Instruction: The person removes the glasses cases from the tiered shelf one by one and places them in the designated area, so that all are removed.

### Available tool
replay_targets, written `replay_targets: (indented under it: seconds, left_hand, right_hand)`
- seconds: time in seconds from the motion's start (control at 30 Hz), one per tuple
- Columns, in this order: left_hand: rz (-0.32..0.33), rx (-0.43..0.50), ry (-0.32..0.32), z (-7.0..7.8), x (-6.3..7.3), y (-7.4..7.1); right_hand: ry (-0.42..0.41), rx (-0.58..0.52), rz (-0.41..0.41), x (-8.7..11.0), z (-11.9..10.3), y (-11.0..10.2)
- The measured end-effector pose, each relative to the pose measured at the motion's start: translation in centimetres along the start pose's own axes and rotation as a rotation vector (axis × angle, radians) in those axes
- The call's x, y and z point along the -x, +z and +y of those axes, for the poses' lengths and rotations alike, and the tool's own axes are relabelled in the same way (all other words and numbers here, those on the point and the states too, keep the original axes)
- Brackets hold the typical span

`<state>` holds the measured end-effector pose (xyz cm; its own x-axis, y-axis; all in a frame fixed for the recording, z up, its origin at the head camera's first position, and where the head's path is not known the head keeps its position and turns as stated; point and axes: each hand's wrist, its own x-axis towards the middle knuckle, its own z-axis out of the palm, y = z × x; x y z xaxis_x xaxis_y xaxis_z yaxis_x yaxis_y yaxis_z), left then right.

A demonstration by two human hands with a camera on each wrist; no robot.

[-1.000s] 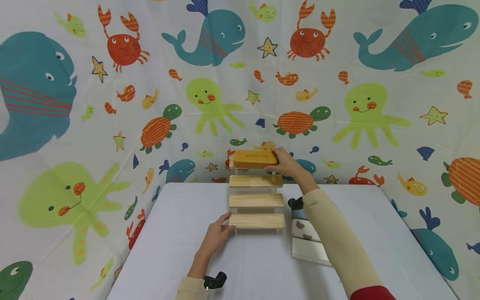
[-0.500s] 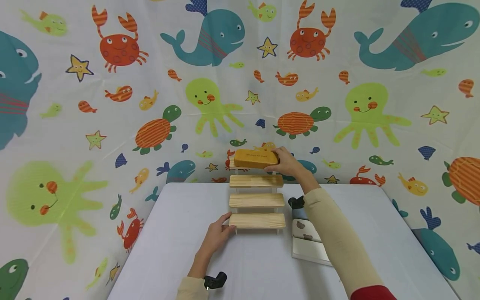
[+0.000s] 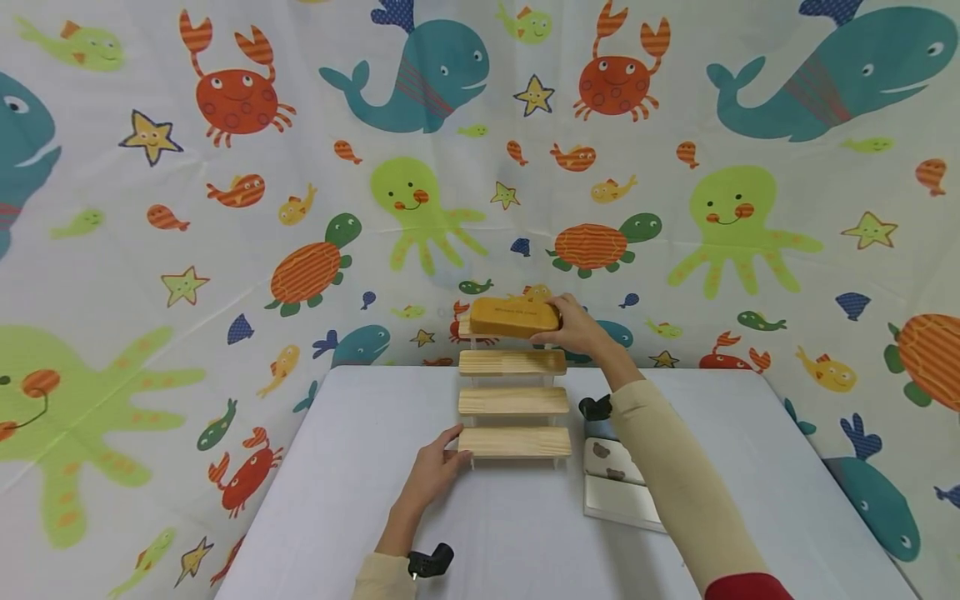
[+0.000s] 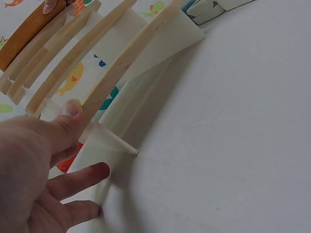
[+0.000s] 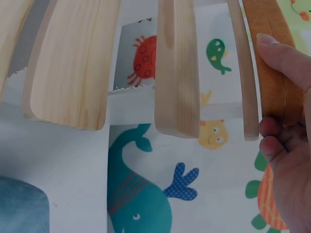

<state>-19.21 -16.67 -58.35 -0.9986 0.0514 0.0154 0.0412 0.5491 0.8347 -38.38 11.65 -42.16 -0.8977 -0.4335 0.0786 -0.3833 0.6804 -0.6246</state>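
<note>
A stepped display rack with several pale wooden boards [image 3: 513, 442] on white supports stands at the middle of the table. At its top board, my right hand [image 3: 576, 327] holds the right end of a mustard-yellow glasses case [image 3: 513, 317]. In the right wrist view, the thumb lies on the orange-brown side of the case [image 5: 274, 73] and the fingertips curl under its end. My left hand [image 3: 435, 467] grips the left end of the lowest board. The left wrist view shows the thumb [image 4: 72, 109] on that board [image 4: 129, 63], with other fingers spread below.
Right of the rack, a row of cases lies on the white table [image 3: 360, 500]: a bear-patterned case [image 3: 611, 461], a plain white one [image 3: 618, 498] and a blue one [image 3: 600, 428], partly behind my right forearm. A sea-animal curtain [image 3: 450, 200] hangs behind.
The yellow glasses case has shifted slightly to the right with my right hand. My left hand keeps its place on the lowest board. The curtain's print at the left edge has shifted leftward.
</note>
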Motion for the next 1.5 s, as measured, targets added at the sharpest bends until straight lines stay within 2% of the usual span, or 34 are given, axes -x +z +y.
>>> replay_targets:
  seconds: [0.5,0.93,1.5]
  left_hand:
    - [-0.011,-0.018,0.03,-0.6,-1.3,-0.5]
    - [-0.01,0.003,0.037,-1.5,-2.1,-1.0]
    - [-0.022,-0.006,0.049,-2.2,-3.5,-1.6]
  right_hand:
    - [0.0,-0.004,0.056,0.6,1.0,-1.0]
    - [-0.013,-0.067,0.108,1.7,1.3,-1.1]
    - [-0.045,-0.146,0.198,4.1,3.6,-1.1]
